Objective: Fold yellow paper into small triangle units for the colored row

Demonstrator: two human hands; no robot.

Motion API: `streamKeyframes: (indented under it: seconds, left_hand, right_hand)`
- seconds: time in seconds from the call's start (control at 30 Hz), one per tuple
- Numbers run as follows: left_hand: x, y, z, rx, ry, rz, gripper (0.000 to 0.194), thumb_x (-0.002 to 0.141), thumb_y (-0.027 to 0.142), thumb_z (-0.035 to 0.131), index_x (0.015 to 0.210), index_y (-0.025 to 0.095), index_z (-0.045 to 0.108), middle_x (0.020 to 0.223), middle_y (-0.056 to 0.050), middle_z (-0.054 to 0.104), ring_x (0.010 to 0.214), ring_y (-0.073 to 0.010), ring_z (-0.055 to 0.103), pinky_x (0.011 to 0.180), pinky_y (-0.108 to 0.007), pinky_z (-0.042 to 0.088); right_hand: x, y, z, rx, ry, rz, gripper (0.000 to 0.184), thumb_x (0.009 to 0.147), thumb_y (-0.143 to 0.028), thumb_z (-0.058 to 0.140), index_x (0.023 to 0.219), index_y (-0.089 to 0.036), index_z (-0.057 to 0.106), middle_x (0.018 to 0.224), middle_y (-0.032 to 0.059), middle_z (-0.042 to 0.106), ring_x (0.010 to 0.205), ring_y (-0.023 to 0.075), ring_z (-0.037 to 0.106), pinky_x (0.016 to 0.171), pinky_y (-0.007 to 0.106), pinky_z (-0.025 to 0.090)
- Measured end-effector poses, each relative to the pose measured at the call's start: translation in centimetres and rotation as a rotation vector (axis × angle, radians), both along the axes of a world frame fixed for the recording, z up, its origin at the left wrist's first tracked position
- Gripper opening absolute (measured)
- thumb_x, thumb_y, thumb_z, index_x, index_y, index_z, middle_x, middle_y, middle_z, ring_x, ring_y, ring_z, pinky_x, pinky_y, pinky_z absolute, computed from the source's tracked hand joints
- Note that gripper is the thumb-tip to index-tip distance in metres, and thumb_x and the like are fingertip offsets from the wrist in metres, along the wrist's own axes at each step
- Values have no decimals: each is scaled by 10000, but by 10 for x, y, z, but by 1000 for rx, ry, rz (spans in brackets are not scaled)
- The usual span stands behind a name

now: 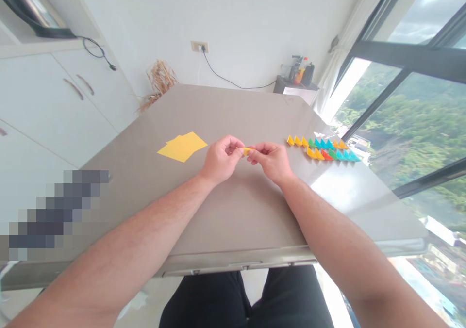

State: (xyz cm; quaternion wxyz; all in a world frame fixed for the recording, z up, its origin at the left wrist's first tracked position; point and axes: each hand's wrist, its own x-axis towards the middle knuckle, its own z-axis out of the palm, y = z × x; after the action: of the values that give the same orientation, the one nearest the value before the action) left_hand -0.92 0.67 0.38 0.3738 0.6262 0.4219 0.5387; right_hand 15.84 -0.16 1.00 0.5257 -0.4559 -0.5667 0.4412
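Observation:
Over the middle of the table, a small folded piece of yellow paper (247, 151) is pinched between my two hands. My left hand (223, 160) grips its left end with thumb and fingertips, and my right hand (271, 162) has hold of its right end. Much of the paper is hidden by the fingers. Left of my left hand lie a few flat sheets of yellow paper (180, 148), overlapping. To the right of my right hand, folded paper pieces (325, 154) in yellow, orange, red, green and blue stand in two rows.
The grey-brown table (233, 109) reaches toward a white wall with a socket (200, 46) and a black cable (233, 81). White cabinets (54, 100) stand at the left. A window (411, 90) runs along the right. Behind the table, a small stand (294, 91) carries bottles and a black container.

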Motion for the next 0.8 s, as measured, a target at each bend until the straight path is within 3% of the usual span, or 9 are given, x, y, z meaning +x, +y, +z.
streamKeyframes:
  seconds: [0.13,0.4,0.8]
  left_hand:
    - [-2,1,1,-43,15,-48,228,744,325,782,904,200,679,869,-39,741,796,-179,679,774,-321,536]
    - [-2,2,0,-46,24,-27,153,757,322,760,802,206,671,738,-10,705,698,-158,642,703,-300,499]
    - [-1,2,0,-11,63,-23,94,780,267,714,806,207,646,737,-1,690,693,-155,640,698,-302,498]
  right_hand:
    - [0,1,-1,14,-15,6,219,696,-366,837,785,-177,773,670,23,722,639,143,642,654,305,548]
    - [-3,-3,1,-5,1,5,342,636,-411,881,862,-180,771,725,27,743,674,158,670,680,326,569]
    - [-4,-2,-3,42,-12,-7,156,699,-317,828,737,-194,741,691,17,734,667,146,651,653,303,544]
